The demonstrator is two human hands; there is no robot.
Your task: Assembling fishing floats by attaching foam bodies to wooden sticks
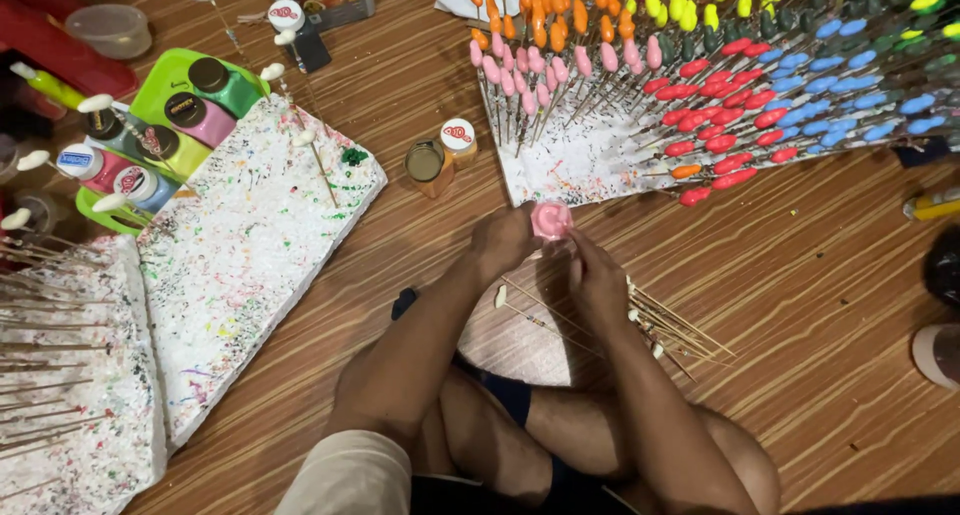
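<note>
My left hand grips a small round pink paint pot, held just above the wooden floor. My right hand is closed beside it, just below the pot; a thin wooden stick seems to be in its fingers, though the tip is hidden. Under my right hand lies a loose bundle of thin sticks, some with white tips. One white-tipped stick lies between my forearms.
A white foam board ahead holds several rows of painted sticks in pink, orange, red, blue, yellow and green. A paint-speckled foam slab lies at left, beside a green tray of paint bottles. Two small jars stand near the middle.
</note>
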